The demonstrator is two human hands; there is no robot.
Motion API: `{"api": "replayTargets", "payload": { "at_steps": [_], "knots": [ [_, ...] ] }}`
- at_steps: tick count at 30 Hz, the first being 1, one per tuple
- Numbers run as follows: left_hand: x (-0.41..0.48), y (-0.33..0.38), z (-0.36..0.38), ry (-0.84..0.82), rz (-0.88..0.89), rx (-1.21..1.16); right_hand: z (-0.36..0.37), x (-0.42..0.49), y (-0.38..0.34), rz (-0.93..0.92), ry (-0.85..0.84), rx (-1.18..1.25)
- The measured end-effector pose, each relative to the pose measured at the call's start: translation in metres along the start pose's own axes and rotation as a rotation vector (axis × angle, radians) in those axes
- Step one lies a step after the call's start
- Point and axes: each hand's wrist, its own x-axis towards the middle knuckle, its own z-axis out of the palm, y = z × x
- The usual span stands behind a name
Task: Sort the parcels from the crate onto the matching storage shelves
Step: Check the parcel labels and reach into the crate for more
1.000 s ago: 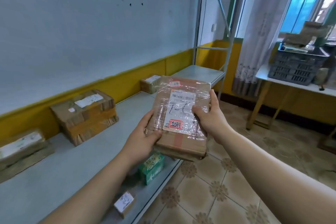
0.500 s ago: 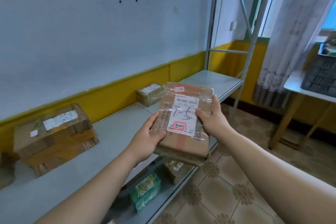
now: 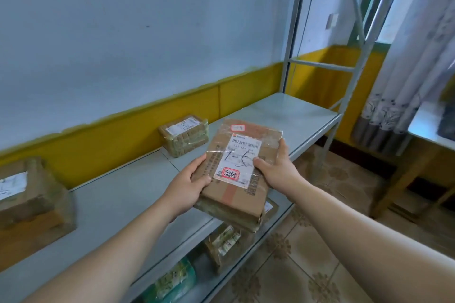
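Note:
A flat brown cardboard parcel [image 3: 242,167] wrapped in clear tape, with a white label marked "1-5" and a red sticker, is held in the air over the front edge of the grey shelf [image 3: 123,194]. My left hand [image 3: 189,184] grips its left edge, thumb on top. My right hand [image 3: 275,170] grips its right edge, thumb on the label. A small taped parcel [image 3: 184,134] with a similar handwritten label lies on the shelf against the wall, just beyond the held one.
A larger box [image 3: 29,199] sits at the shelf's left end. On the lower shelf lie a brown parcel [image 3: 226,243] and a green packet [image 3: 172,283]. The shelf's metal upright [image 3: 293,32] stands at the right end; a curtain [image 3: 403,96] and table [image 3: 428,130] beyond, tiled floor below.
The view has moved rightward along the shelf with the parcel still held in both hands. The small parcel by the wall is now closer, and the crate on the table has left the view.

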Motion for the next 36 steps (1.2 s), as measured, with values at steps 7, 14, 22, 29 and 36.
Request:
{"api": "replayTargets", "payload": {
  "at_steps": [7,14,22,29,36],
  "knots": [
    [0.109,-0.012,0.010,0.029,-0.088,-0.054,0.012,0.111,0.008,0.038,-0.067,-0.097],
    [0.175,-0.022,0.016,0.069,-0.137,0.034,0.002,0.188,0.009,-0.086,-0.174,-0.719],
    [0.244,-0.007,0.072,0.410,-0.205,0.032,-0.027,0.278,0.017,-0.627,-0.504,-1.181],
    [0.254,-0.023,0.105,0.419,-0.357,0.269,-0.046,0.344,0.018,-0.579,-0.411,-1.176],
    [0.231,-0.074,0.127,0.124,-0.675,0.738,-0.035,0.352,0.023,-0.672,-0.434,-1.209]
  ]
}}
